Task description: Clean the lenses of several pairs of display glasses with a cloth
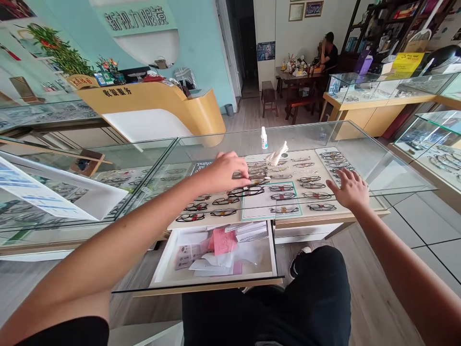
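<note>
My left hand (pixel 228 172) is over the glass display counter, thumb and fingers pinched together. From the pinch a thin stick with a white tip (pixel 267 179) seems to stick out to the right; its kind is hard to make out. Just below the fingertips is a dark eyeglass frame (pixel 252 191); I cannot tell whether it lies under the glass. My right hand (pixel 351 189) rests open on the glass at the right, fingers spread, holding nothing. A small white bottle (pixel 264 139) stands upright on the glass beyond the left hand, near a crumpled white tissue (pixel 277 154).
Rows of eyeglasses (pixel 283 196) lie inside the counter (pixel 216 139). Below, a pulled-out drawer (pixel 158 274) holds papers and pink packets. A white folded board (pixel 104 197) stands at left. Farther back are a reception desk (pixel 151 98) and a seated person (pixel 327 53) at a table.
</note>
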`<state>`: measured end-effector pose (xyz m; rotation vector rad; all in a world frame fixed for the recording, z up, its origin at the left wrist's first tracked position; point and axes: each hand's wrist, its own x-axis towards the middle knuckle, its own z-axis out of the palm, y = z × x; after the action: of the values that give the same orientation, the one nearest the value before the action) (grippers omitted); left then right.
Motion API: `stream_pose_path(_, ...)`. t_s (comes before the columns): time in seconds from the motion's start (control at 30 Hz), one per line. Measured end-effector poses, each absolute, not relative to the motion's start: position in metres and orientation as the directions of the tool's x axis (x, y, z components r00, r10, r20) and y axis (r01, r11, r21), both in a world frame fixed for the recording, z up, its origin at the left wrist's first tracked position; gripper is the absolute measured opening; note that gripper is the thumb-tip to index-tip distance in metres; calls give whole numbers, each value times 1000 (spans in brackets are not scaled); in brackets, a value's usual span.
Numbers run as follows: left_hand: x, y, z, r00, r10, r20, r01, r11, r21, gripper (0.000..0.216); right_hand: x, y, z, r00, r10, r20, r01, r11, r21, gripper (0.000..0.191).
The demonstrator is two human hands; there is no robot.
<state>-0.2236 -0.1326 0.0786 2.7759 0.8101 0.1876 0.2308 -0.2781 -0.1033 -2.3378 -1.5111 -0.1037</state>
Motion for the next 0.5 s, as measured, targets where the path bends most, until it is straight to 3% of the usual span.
stream_pose_path(0.2,-206,-51,31,808,586,63,566,-801,196,28,227,-277,-101,440,866,237,892,-390,-230,88)
stream_pose_path(0.5,-203,-25,-11,796,604,35,585,-784,207,23,227,-277,-105,432,858,278,898,-381,-220,83)
